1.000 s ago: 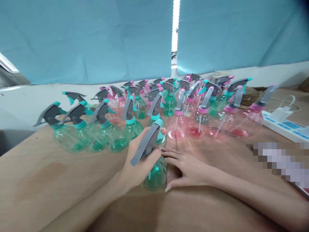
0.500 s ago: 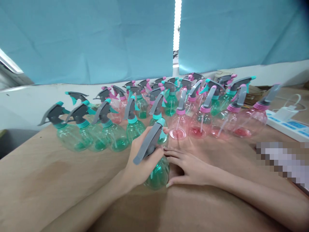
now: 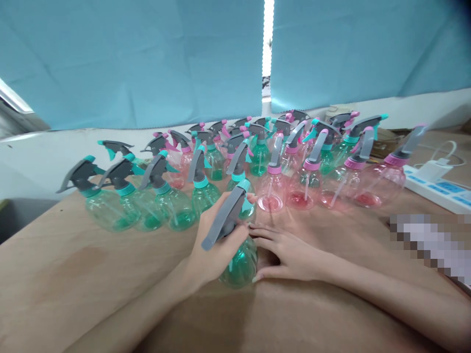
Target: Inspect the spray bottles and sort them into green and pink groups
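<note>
My left hand (image 3: 213, 245) is wrapped around the neck of a green spray bottle (image 3: 239, 262) with a grey trigger head (image 3: 224, 218), which stands on the brown table (image 3: 81, 274). My right hand (image 3: 290, 252) lies against the right side of that bottle's body, fingers stretched out and touching it. Both forearms reach in from the bottom edge. Just beyond the hands stand rows of other spray bottles.
Several green spray bottles (image 3: 162, 201) stand at the left and several pink ones (image 3: 309, 186) at the right, more behind them. A white power strip (image 3: 437, 189) with a plugged charger lies at the far right. Blue curtains hang behind the table.
</note>
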The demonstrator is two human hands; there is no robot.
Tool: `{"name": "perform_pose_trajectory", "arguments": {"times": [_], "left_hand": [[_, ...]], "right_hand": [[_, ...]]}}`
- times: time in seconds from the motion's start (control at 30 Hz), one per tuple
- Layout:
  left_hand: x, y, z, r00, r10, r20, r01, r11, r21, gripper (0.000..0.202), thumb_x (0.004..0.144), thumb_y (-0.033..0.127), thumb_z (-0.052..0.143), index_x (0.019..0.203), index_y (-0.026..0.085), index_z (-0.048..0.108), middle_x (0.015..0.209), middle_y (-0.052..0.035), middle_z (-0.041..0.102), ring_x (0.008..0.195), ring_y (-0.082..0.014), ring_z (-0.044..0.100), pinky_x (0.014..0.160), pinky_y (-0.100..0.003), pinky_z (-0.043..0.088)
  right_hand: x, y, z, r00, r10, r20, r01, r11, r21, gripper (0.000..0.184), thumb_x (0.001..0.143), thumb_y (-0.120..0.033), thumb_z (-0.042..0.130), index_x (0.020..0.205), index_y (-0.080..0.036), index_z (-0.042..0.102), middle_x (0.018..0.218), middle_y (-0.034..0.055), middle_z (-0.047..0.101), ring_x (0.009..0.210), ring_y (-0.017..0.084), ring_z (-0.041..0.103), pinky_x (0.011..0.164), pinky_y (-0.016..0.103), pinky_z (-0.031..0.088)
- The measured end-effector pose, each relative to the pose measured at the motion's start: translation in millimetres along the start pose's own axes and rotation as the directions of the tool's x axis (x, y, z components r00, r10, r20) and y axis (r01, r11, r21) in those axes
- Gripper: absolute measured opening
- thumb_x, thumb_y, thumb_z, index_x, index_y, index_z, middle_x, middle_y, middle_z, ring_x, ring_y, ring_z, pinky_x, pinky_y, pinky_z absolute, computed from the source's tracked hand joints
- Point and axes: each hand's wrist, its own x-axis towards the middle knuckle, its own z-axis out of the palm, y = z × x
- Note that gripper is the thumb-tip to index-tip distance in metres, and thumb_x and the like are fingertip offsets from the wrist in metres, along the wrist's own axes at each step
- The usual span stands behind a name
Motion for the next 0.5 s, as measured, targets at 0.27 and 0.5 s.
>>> {"name": "perform_pose_trajectory", "arguments": {"times": [0.27,0.5], "left_hand": [[-0.7,-0.8,0.2,1.0,0.0,0.001,0.0,1.0,0.023,0.033,0.071,0.017,0.05,0.101,0.027,0.06,0.064,0.0054,0.051,0.056,-0.0142,0.048,0.055,-0.026,0.043],[-0.5,-1.3,-0.7,0.999,0.017,0.045,-0.016,1.0,-0.009,0.027,0.075,0.016,0.046,0.099,0.027,0.054,0.067,0.0062,0.051,0.058,-0.0129,0.048,0.056,-0.024,0.04]], "right_hand": [[-0.5,0.8,0.1,1.0,-0.015,-0.014,0.015,1.0,-0.003,0.074,0.08,-0.069,0.057,0.135,-0.021,0.053,0.152,0.0098,0.038,0.141,0.029,0.033,0.114,0.048,0.028],[0.2,2.0,1.0,1.0,-0.007,-0.009,0.007,1.0,0.013,0.074,0.079,-0.07,0.058,0.135,-0.022,0.054,0.153,0.0086,0.037,0.141,0.029,0.032,0.115,0.047,0.029]]}}
